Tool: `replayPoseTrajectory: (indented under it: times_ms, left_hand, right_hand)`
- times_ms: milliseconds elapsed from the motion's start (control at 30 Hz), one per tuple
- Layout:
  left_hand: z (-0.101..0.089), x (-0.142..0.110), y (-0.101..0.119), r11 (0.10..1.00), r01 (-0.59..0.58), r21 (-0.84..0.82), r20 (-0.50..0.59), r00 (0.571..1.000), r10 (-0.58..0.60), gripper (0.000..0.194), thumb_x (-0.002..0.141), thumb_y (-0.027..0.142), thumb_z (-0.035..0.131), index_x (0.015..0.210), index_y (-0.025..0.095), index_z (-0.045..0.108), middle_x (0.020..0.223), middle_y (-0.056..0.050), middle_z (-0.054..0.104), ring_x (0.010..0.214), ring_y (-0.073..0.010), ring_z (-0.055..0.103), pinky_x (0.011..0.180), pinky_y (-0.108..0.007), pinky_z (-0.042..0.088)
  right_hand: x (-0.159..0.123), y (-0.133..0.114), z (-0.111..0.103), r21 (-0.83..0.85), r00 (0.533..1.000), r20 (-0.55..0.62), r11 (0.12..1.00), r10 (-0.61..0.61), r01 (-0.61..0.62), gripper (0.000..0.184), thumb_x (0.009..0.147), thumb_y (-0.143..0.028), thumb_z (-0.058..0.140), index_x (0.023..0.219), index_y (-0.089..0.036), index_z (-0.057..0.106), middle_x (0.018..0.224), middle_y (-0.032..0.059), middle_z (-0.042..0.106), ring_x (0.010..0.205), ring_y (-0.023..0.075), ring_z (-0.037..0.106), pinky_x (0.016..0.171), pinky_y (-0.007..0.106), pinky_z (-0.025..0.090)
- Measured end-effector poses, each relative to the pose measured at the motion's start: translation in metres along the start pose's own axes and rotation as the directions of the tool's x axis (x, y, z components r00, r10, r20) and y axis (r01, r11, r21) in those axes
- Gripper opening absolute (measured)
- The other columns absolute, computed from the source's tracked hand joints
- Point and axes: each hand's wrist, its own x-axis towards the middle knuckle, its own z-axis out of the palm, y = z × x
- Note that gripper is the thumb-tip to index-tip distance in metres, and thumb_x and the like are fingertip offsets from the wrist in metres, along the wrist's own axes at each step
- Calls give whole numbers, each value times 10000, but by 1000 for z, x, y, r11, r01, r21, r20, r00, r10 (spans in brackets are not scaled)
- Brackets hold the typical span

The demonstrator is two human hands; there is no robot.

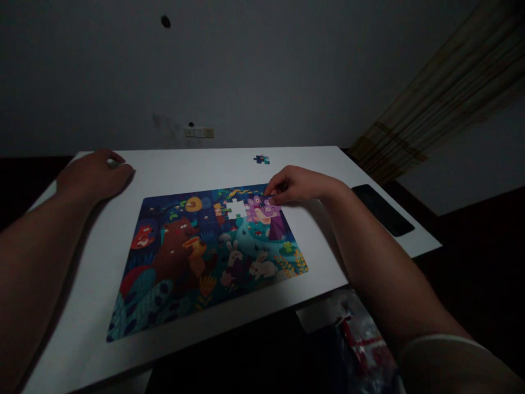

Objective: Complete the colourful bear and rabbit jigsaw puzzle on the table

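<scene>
A colourful jigsaw puzzle [205, 257] with a bear, a fox and rabbits lies on the white table [172, 169]. One piece-shaped gap [235, 208] shows white near its top middle. My right hand [297, 185] rests at the puzzle's upper right corner, fingers curled and pressing on the pieces there. My left hand [95, 175] lies on the table at the far left, fingers curled down, apart from the puzzle. A single loose puzzle piece [261, 159] sits on the table beyond my right hand.
A dark phone [382, 209] lies flat near the table's right edge. A plastic bag [361, 339] with red print hangs below the front edge. Behind the table is a dim wall with a socket strip [199, 132], and a curtain [443, 93] hangs at the right.
</scene>
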Motion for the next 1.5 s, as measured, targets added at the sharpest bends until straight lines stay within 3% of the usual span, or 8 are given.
replayPoseTrajectory:
  times_ms: [267, 433, 567, 733, 933, 1300, 1500]
  left_hand:
    - [4, 4, -3, 1000, -10, -9, -24, 1000, 9, 552, 836, 596, 580, 1220, 217, 698, 1323, -177, 692, 1179, -442, 649, 960, -572, 549]
    - [6, 2, -3, 999, -12, -34, -46, 999, 10, 531, 859, 569, 571, 1237, 216, 690, 1321, -180, 695, 1177, -433, 651, 956, -565, 548]
    - [6, 0, -2, 999, -28, -37, -62, 998, 25, 527, 875, 555, 564, 1250, 204, 681, 1308, -176, 700, 1175, -416, 657, 945, -545, 551]
    - [8, -1, -2, 998, -21, -54, -65, 998, 17, 502, 878, 545, 570, 1230, 208, 688, 1299, -163, 705, 1177, -391, 652, 958, -535, 534]
    - [9, -1, -2, 995, -26, -92, -64, 998, 20, 504, 871, 527, 584, 1241, 200, 684, 1305, -167, 701, 1192, -395, 638, 978, -550, 510]
    - [8, -2, -2, 997, -33, -73, -68, 997, 28, 489, 892, 547, 555, 1214, 202, 684, 1261, -167, 716, 1163, -401, 653, 955, -552, 529]
    - [4, -4, 0, 997, -42, -58, -59, 997, 39, 510, 884, 561, 558, 1227, 205, 682, 1275, -164, 712, 1160, -390, 654, 946, -519, 531]
  right_hand:
    - [-3, -1, -1, -18, 999, -19, 999, -44, 44, 282, 885, -302, 725, 1080, -108, 790, 836, 42, 715, 683, 119, 534, 616, 258, 389]
    - [1, -10, 5, 322, 973, -182, 926, -144, 197, 162, 865, -254, 782, 921, -136, 686, 808, 22, 693, 733, 130, 624, 691, 253, 485]
    - [19, -20, 28, 454, 946, -263, 842, -187, 293, 331, 850, -211, 796, 1150, -171, 660, 836, 12, 716, 744, 139, 670, 702, 252, 522]
    - [38, -23, 53, 277, 962, -190, 930, -195, 243, 269, 931, -349, 734, 1119, -157, 749, 934, 60, 755, 790, 160, 673, 717, 276, 523]
    - [36, -28, 54, 62, 948, -213, 965, -236, 254, 313, 967, -358, 672, 1196, -165, 760, 1016, 70, 765, 856, 182, 680, 773, 299, 503]
    - [35, -38, 56, 34, 953, -231, 977, -197, 210, 253, 917, -358, 700, 1155, -324, 778, 987, 33, 770, 855, 244, 671, 756, 374, 507]
    - [35, -37, 54, 49, 927, -226, 947, -299, 317, 408, 910, -289, 711, 1318, -307, 703, 1212, 40, 745, 1020, 255, 677, 906, 382, 523]
